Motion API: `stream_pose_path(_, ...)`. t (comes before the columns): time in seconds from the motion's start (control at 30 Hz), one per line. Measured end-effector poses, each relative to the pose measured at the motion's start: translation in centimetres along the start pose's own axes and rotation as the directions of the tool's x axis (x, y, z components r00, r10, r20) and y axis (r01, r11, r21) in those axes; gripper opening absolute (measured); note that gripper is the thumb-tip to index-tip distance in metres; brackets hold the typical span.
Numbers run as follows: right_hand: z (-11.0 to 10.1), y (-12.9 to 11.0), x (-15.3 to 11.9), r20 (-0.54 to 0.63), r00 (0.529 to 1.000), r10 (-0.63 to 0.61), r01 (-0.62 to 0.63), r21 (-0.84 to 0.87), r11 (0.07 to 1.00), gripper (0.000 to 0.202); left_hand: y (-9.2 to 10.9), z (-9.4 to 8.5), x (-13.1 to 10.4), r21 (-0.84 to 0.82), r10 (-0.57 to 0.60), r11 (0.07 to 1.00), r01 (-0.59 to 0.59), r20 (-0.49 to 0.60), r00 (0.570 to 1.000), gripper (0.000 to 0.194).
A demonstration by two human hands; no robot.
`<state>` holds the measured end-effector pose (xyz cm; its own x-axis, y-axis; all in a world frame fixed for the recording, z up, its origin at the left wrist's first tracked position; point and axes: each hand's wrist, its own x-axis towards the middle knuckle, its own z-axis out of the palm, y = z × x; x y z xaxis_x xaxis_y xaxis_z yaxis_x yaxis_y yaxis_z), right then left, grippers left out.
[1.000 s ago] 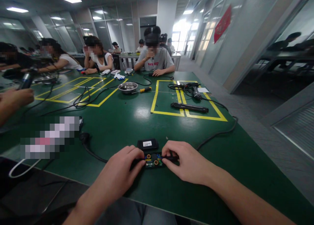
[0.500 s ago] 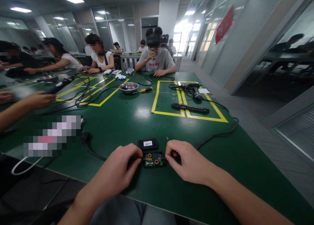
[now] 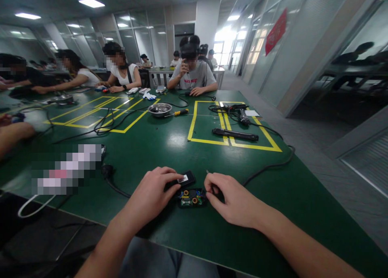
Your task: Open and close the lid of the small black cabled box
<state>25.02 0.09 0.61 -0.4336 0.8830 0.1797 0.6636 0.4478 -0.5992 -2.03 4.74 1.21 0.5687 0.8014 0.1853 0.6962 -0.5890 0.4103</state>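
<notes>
An open black plastic housing (image 3: 191, 201) lies on the green table in front of me. Inside it a green circuit board with copper-coloured coils and thin wires shows. My left hand (image 3: 157, 188) grips the left end of a black cover (image 3: 188, 178) with a white label, thumb below and fingers on top. That cover sits turned at an angle just behind the housing. At the housing's right end my right hand (image 3: 230, 197) is closed in a pinch around the black cable (image 3: 268, 165), whose end is mostly hidden by the fingers.
A blurred-out power strip (image 3: 69, 169) with a black plug (image 3: 107, 171) lies to the left. Further back are a metal bowl (image 3: 159, 109), a yellow-handled screwdriver (image 3: 181, 112) and a black bar-shaped tool (image 3: 235, 134). A co-worker (image 3: 194, 74) sits opposite; another's arm (image 3: 15, 134) reaches in at left.
My left hand has moved from the housing's left end up to the cover, which is now turned askew. My right hand has stayed in place. The co-worker's arm at left has drawn back.
</notes>
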Motion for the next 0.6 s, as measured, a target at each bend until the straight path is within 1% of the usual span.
stream_pose_path(0.17, -0.1, -0.1, 0.0, 0.011, 1.0, 0.019, -0.02, 0.023, 1.0, 0.026, -0.7, -0.1, -1.0, 0.036, -0.013, 0.999, 0.013, -0.017, 1.0, 0.032)
stream_pose_path(0.33, -0.1, -0.1, 0.0, 0.013, 0.999, 0.031, -0.031, 0.045, 0.998, 0.027, -1.2, -0.6, -1.3, 0.048, -0.01, 0.999, 0.011, -0.027, 1.0, 0.028)
stream_pose_path(0.4, -0.1, -0.1, 0.0, 0.013, 0.999, 0.035, -0.035, 0.047, 0.998, 0.027, -0.8, -0.8, -1.5, 0.018, 0.01, 1.0, -0.008, -0.06, 0.998, 0.028)
stream_pose_path(0.5, -0.1, -0.1, 0.0, 0.015, 0.999, 0.042, -0.043, 0.051, 0.998, 0.026, 0.3, -1.0, -2.2, -0.098, 0.085, 0.991, -0.095, -0.106, 0.991, 0.031)
stream_pose_path(0.53, -0.1, -0.1, 0.0, 0.016, 0.999, 0.046, -0.047, 0.053, 0.998, 0.026, 0.7, -1.0, -2.4, -0.136, 0.116, 0.982, -0.128, -0.09, 0.989, 0.032)
stream_pose_path(0.6, -0.2, -0.1, 0.0, 0.018, 0.998, 0.054, -0.055, 0.057, 0.997, 0.027, 1.4, -0.9, -2.7, -0.177, 0.167, 0.97, -0.169, -0.022, 0.986, 0.035)
